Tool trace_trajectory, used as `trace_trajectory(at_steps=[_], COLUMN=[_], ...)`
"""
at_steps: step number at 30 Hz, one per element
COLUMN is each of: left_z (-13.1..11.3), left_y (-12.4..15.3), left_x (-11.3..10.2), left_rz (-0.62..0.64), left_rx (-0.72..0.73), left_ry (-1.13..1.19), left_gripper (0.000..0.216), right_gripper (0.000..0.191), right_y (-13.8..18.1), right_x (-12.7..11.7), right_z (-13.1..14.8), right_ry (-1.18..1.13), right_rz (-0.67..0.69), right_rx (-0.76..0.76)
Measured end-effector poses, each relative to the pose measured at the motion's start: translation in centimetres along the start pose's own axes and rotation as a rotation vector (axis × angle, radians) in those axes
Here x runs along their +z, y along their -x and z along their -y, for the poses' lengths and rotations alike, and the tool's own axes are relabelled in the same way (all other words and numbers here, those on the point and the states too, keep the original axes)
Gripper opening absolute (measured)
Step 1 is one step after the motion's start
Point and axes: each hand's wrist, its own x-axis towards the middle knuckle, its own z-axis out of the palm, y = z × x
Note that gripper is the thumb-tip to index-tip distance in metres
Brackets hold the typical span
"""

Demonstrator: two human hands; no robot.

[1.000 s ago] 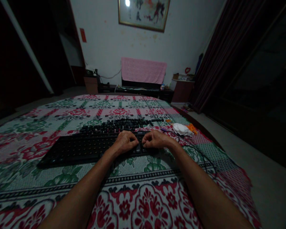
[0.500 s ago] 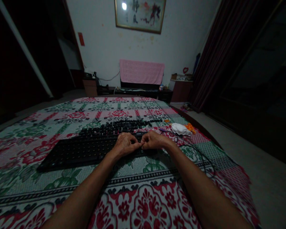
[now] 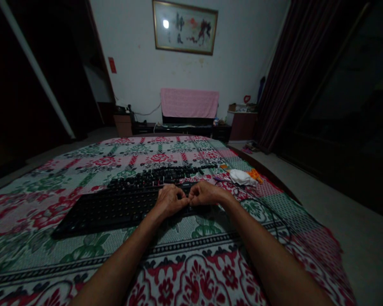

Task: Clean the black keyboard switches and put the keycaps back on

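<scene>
A black keyboard base with no keycaps lies on the flowered bedspread. Just beyond it a row of loose black keycaps stretches across the cloth. My left hand and my right hand rest on the right end of the keyboard, knuckles up, fingers curled, fingertips pinched together between the two hands. What they pinch is too small and dark to make out.
A white cloth with orange bits and a black cable lie to the right near the bed's edge. Beyond the bed stand a pink-draped TV unit, a framed picture and dark curtains.
My two hands have drawn together until their fingertips meet over the keyboard's right end. The camera has tilted up a little.
</scene>
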Motion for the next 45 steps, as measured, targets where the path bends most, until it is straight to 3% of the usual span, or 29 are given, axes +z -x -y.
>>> trace_trajectory(at_steps=[16,45], left_z=[-0.1,0.3], left_y=[-0.1,-0.3], left_x=[0.0,0.1], left_rz=[0.048,0.051], left_rx=[-0.060,-0.019], left_ry=[0.016,0.076], left_gripper=[0.024,0.023], right_gripper=[0.021,0.021], right_y=[-0.6,-0.9], right_x=[0.3,0.4], right_z=[-1.3,-1.8], right_ry=[-0.031,-0.062], right_rz=[-0.009,-0.013], right_rx=[-0.027,-0.032])
